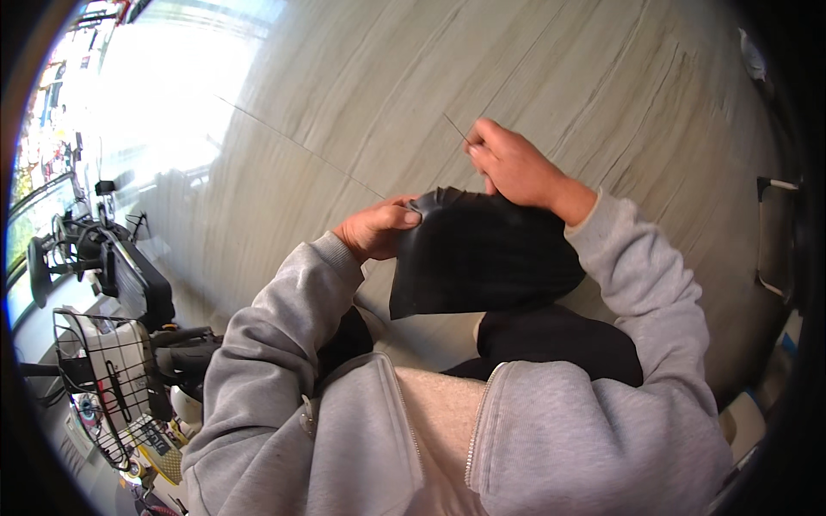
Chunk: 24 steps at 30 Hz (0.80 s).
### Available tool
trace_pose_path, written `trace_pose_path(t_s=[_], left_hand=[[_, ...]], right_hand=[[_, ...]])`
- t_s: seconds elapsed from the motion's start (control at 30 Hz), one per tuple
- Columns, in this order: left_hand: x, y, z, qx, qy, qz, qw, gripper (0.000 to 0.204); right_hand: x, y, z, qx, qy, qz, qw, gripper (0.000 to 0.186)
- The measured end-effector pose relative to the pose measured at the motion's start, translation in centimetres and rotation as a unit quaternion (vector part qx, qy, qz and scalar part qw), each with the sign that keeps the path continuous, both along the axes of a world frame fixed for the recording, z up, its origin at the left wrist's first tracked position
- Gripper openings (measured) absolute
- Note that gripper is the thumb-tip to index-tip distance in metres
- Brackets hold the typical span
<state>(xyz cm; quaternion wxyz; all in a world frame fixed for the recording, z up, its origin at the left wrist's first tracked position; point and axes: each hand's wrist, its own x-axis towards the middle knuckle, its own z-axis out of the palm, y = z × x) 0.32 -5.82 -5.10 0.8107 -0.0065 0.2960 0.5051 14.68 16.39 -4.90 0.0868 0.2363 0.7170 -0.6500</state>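
Observation:
Above my lap hangs a smooth black leather-like piece (482, 258), its top edge puckered in small folds and its lower left corner pointed. My left hand (379, 228) is closed on the upper left corner of that piece, thumb on top and the other fingers mostly hidden. My right hand (516, 168) is raised over its upper right edge, fingers pinched together. From those fingertips a thin, dark, needle-like length (456, 126) sticks out up and to the left; whether it is a needle or a thread I cannot tell.
Pale streaked floor tiles (361, 103) stretch ahead, with bright glare at the upper left. On the left stand a black wire basket (107, 378) and a dark wheeled vehicle (129, 267). A dark-framed piece of furniture (774, 232) stands at the right.

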Motion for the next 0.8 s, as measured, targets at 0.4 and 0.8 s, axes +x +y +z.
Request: trace_pose_path(t_s=[0.4, 0.8], left_hand=[[2.9, 0.6, -1.1, -0.077, 0.024, -0.156, 0.985, 0.06], [6.2, 0.8, -0.8, -0.153, 0.212, -0.017, 0.965, 0.014]], right_hand=[[8.8, -5.9, -4.1, 0.108, -0.04, -0.107, 0.988, 0.012], [8.3, -7.2, -4.3, 0.157, -0.018, -0.125, 0.979, 0.013]])
